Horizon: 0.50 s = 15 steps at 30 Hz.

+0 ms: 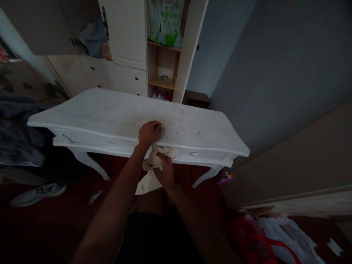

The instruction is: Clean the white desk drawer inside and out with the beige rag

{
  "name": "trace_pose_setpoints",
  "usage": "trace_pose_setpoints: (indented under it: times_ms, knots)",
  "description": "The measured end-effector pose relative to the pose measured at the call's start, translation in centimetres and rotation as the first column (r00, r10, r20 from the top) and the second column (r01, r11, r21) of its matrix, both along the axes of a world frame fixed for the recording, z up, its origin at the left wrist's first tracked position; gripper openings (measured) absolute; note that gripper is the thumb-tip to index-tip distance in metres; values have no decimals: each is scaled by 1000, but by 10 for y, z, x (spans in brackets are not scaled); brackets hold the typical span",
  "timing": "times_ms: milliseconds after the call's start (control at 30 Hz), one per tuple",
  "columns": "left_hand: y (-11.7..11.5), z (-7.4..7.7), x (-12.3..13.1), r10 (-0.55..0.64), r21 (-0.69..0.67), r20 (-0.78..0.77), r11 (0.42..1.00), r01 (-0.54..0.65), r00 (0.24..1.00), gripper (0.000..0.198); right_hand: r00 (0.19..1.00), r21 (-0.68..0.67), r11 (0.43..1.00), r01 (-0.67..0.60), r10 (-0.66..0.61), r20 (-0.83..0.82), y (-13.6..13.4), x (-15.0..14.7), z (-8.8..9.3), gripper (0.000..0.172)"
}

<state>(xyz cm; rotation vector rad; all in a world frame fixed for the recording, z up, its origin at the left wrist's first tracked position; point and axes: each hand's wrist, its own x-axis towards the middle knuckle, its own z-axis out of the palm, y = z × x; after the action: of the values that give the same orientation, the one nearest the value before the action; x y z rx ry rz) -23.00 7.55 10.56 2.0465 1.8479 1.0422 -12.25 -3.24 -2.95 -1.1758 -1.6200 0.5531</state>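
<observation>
A white table (110, 106) with curved legs stands in front of me, its top marked with dark smudges. Over the front edge of the top is my left hand (150, 132), its fingers curled closed; what they hold, if anything, is hidden. Below it, my right hand (166, 171) grips a cream cloth (154, 159), bunched against the front of the table. One end of the cloth hangs down towards my legs. To the right of the cloth, a round white knob (194, 154) sits on the table front.
Behind the table stands a white wardrobe (129, 33), partly open, with plastic bags (166, 24) on a shelf. A sneaker (38, 194) lies at floor left, grey fabric (22, 132) above it. Red and white bags (264, 238) are at lower right, by the wall.
</observation>
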Motion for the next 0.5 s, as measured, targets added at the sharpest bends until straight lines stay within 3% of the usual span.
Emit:
trace_pose_setpoints:
  times_ms: [133, 300, 400, 500]
  knots:
    - [-2, 2, 0, 9, -3, 3, 1000, -9, 1000, 32, 975, 130, 990, 62, -88, 203, -6, 55, -7, 64]
    - [-3, 3, 2, 26, 15, 11, 1000, -26, 1000, 32, 743, 209, 977, 46, -173, 646, -14, 136, -2, 63]
    - [-4, 3, 3, 57, 8, -4, 998, -57, 998, 32, 632, 187, 982, 12, -153, 760, -20, 175, 6, 62]
    - [-3, 4, 4, 65, 10, -26, 998, -65, 998, 32, 582, 159, 987, -18, -119, 805, -24, 214, 15, 61]
